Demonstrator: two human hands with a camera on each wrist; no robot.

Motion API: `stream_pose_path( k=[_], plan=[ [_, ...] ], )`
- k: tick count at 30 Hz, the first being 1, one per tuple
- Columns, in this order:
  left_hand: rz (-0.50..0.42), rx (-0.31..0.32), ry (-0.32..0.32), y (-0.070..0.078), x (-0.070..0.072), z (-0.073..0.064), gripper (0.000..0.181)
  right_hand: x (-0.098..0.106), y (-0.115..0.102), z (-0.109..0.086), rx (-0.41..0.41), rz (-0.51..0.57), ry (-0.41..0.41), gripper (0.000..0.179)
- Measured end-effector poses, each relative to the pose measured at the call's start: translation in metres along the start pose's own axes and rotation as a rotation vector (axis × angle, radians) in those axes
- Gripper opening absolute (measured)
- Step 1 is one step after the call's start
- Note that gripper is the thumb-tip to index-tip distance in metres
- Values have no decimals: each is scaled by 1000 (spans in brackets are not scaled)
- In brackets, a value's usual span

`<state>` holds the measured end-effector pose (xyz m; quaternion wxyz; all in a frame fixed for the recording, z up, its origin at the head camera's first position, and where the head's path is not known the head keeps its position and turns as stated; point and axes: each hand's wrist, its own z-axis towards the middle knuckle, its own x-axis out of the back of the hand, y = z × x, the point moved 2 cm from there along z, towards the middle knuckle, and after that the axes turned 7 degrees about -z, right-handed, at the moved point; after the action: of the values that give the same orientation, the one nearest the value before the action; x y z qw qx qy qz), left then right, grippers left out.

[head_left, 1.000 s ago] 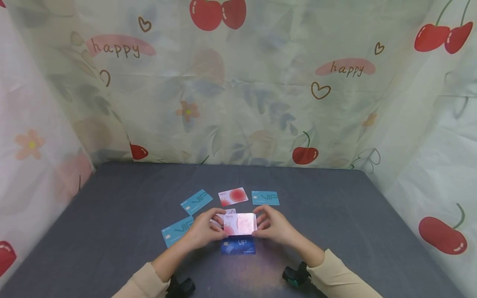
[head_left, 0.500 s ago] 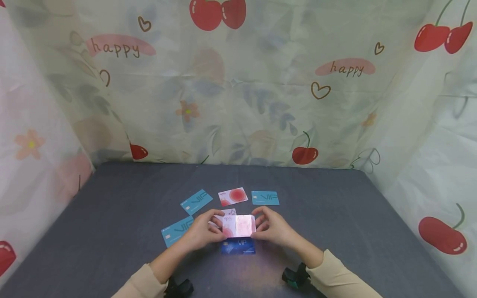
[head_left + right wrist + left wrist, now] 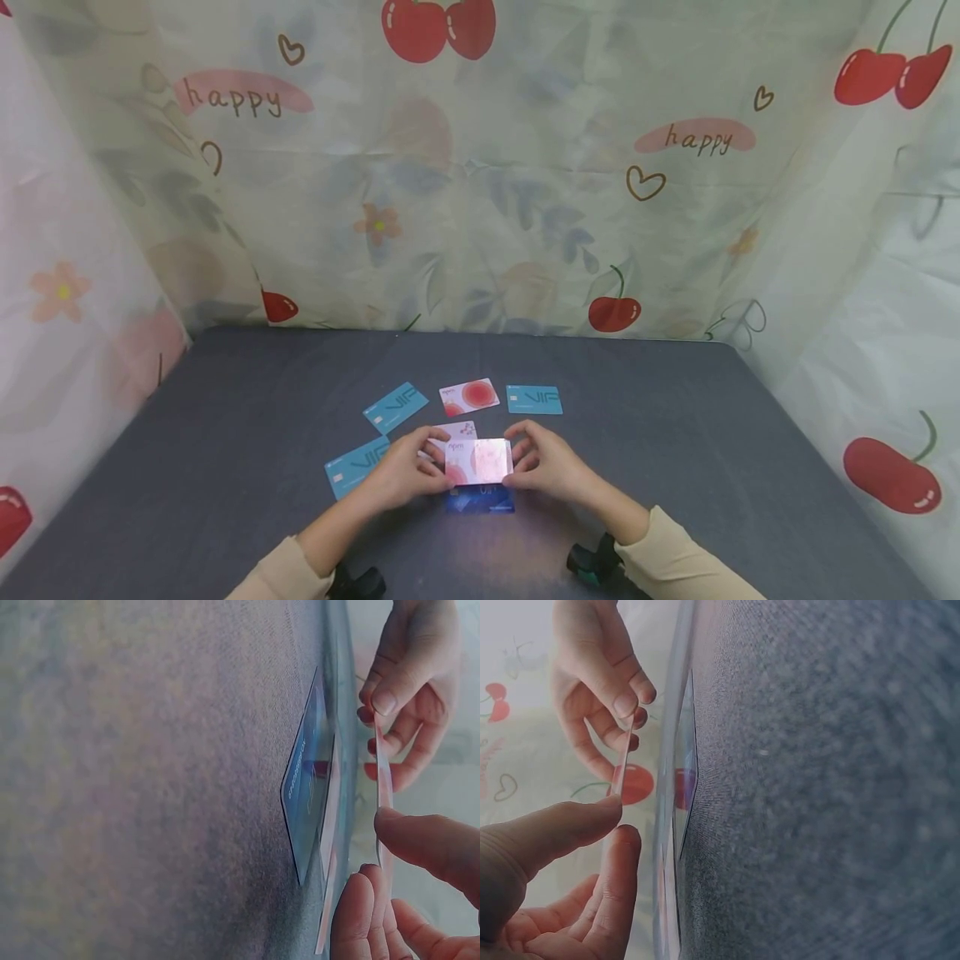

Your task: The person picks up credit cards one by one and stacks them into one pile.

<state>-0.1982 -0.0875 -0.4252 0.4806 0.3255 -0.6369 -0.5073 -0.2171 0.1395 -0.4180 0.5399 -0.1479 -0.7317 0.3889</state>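
You're holding a pink-and-white card [image 3: 478,462] with both hands, raised off the tabletop [image 3: 225,500]. Landmark: the dark blue card [image 3: 480,502] flat in front of you. The pink-and-white card sits above its far part and hides that part in the head view. Both wrist views show the pink-and-white card nearly edge-on, with a gap under it.

Your left hand [image 3: 408,467]: thumb and fingers clamped on the left end. Your right hand [image 3: 555,462]: thumb and fingers clamped on the right end. Glare washes out the right portion of the face; its lettering is too small to read reliably.

Rest of the layout, relative to the dark blue card:
- pale pink card [image 3: 462,429]: just beyond, partly covered by your left hand and the pink-and-white card; can't tell if it touches the dark blue card
- red-circle card [image 3: 469,397]: farther beyond, slightly turned
- right teal card [image 3: 534,399]: beyond and right
- far left teal card [image 3: 396,406]: beyond and left, angled
- near left teal card [image 3: 356,467]: left, angled, right end hidden by your left hand

Cherry-print curtain [image 3: 480,125] hangs well beyond the dark blue card. Your beige sleeves [image 3: 686,554] are on the near side.
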Motion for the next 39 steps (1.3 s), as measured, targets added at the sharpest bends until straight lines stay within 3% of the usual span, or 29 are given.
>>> stream_pose_path(
  k=[9,39],
  plan=[
    [41,-2,-14,-1,0,0,56,-2,0,-1,-4,4,-14,54],
    [38,-6,-42,-2,-2,-3,52,-3,-3,-6,40,16,-64,53]
  ],
)
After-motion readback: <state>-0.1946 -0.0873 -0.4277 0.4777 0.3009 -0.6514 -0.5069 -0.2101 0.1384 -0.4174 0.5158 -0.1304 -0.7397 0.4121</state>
